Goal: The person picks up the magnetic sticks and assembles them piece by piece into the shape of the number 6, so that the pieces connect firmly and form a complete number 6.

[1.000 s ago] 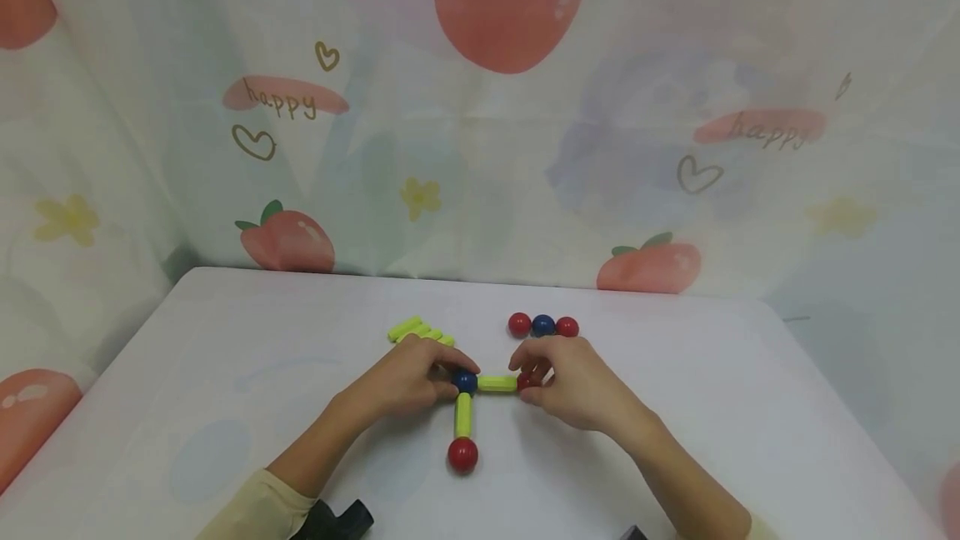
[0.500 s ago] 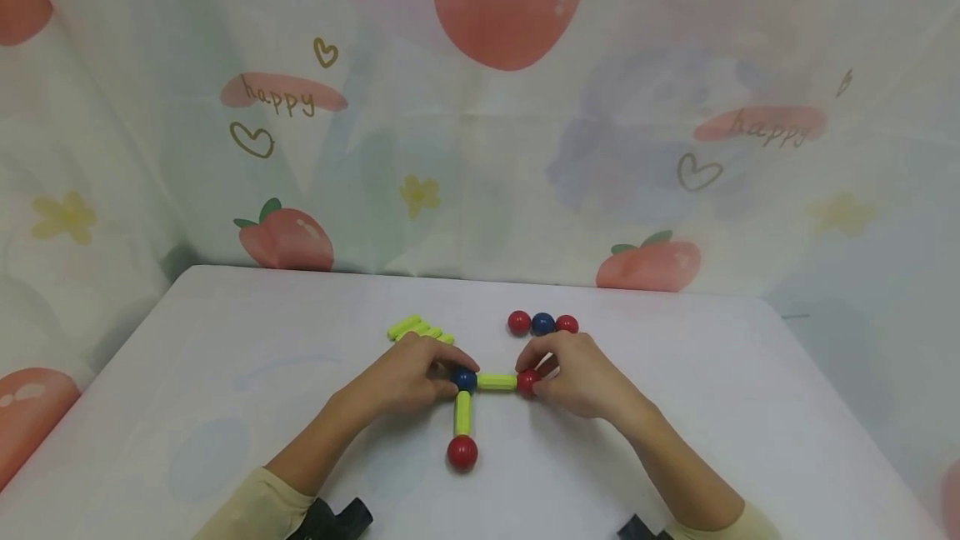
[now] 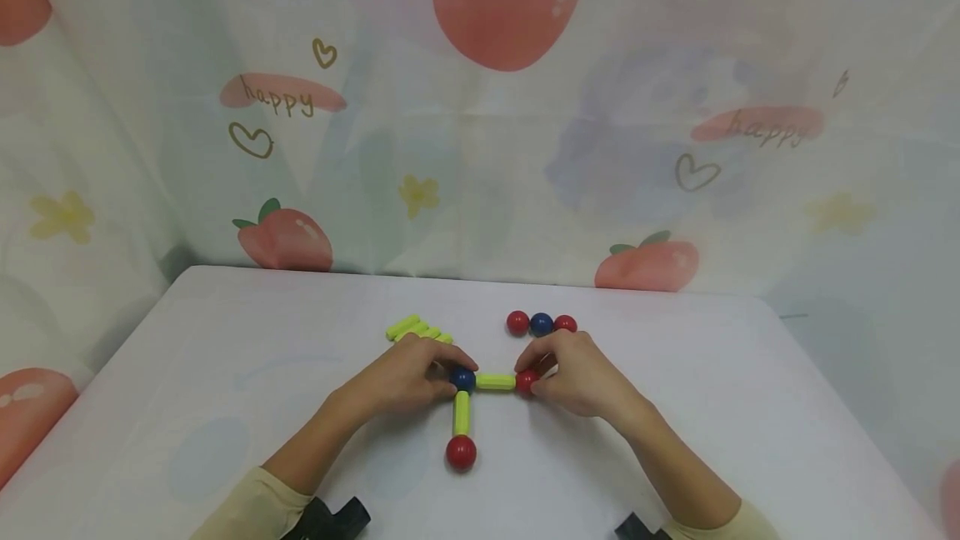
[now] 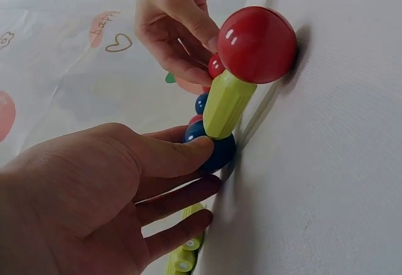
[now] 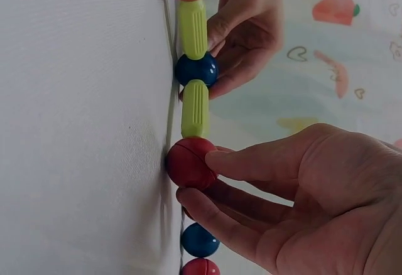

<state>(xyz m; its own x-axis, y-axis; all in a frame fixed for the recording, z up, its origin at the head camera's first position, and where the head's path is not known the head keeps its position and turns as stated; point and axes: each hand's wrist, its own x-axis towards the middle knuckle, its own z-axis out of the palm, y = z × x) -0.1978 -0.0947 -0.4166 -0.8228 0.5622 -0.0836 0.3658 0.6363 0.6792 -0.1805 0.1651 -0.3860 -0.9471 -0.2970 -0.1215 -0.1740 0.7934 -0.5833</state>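
Note:
On the white table lies an L-shaped piece made of balls and yellow-green rods. At its corner is a blue ball (image 3: 463,379), which my left hand (image 3: 408,377) pinches between thumb and fingers. One rod (image 3: 495,382) runs right from it to a red ball (image 3: 527,382); my right hand (image 3: 581,373) holds that ball between thumb and fingers. A second rod (image 3: 461,413) points toward me and ends in another red ball (image 3: 461,453), which neither hand touches. The right wrist view shows the gripped red ball (image 5: 191,163) against the end of its rod (image 5: 195,108).
Several loose yellow-green rods (image 3: 405,326) lie side by side behind my left hand, partly hidden by it. Behind my right hand a red ball (image 3: 517,323), a blue ball (image 3: 542,324) and another red ball (image 3: 566,323) sit in a row. A printed cloth hangs behind the table.
Between one second and half a second ago, my right hand's fingers settled around the red ball at the rod's right end. Since then both hands have stayed nearly still.

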